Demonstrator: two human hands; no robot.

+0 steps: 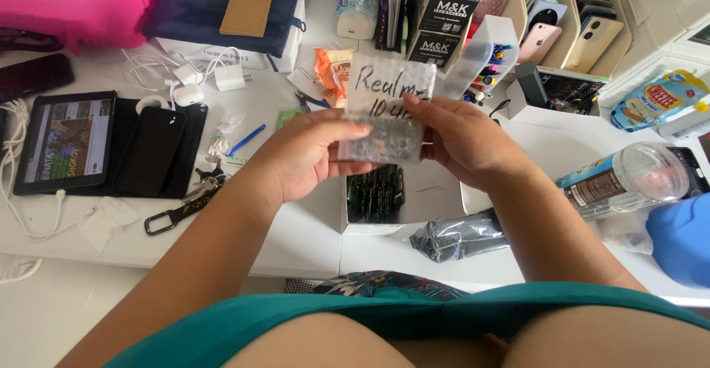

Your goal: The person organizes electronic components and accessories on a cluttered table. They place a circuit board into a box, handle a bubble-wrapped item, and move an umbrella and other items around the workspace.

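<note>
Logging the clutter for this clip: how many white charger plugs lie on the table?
2, both left of the hand-held bubble-wrap packet: one charger plug near the dark pouch, one by the cables. Others may be hidden.

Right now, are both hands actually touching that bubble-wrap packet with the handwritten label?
Touching. The head view shows the left hand gripping the bubble-wrap packet at its lower left edge, and the right hand pinching its right edge, with fingers overlapping the wrap.
</note>
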